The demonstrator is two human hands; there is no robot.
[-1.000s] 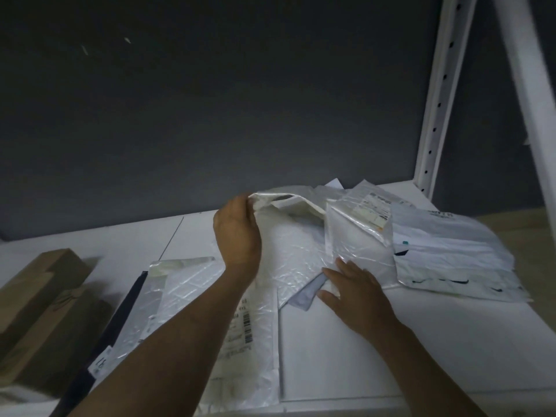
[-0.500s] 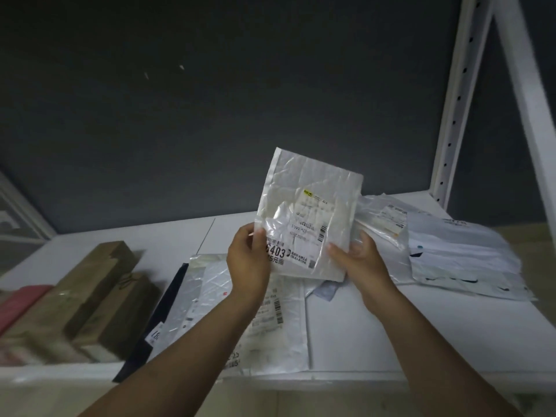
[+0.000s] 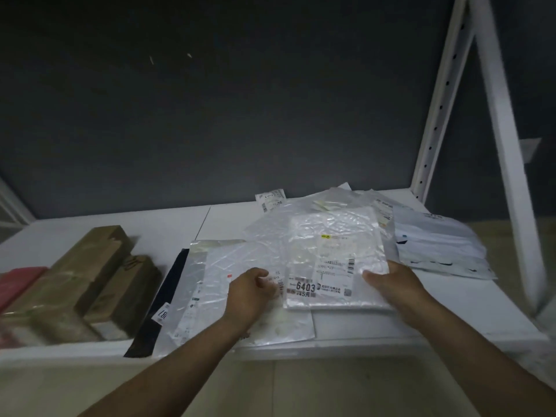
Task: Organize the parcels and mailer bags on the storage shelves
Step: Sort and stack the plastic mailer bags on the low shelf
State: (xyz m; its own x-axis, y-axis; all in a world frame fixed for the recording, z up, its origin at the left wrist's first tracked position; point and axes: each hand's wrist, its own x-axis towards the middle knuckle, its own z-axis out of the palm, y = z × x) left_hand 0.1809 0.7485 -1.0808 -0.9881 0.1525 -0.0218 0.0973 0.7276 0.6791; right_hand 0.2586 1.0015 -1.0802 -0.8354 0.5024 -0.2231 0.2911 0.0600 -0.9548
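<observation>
Mailer bag [image 3: 334,254], labelled 6403, lies flat on the pile [image 3: 234,266] of clear bags on the shelf [image 3: 391,323]. Half a second earlier both hands held it upright above the pile. Right hand [image 3: 397,284] grips its right edge, thumb on top. Left hand [image 3: 249,293] sits at its lower left corner, fingers curled; whether it holds the bag cannot be told. Brown boxes [image 3: 90,281] stand at the left.

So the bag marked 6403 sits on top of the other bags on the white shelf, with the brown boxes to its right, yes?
No. The head view shows the brown boxes to the left of the bag marked 6403, not its right. The bag does sit on the other bags on the white shelf.
</observation>
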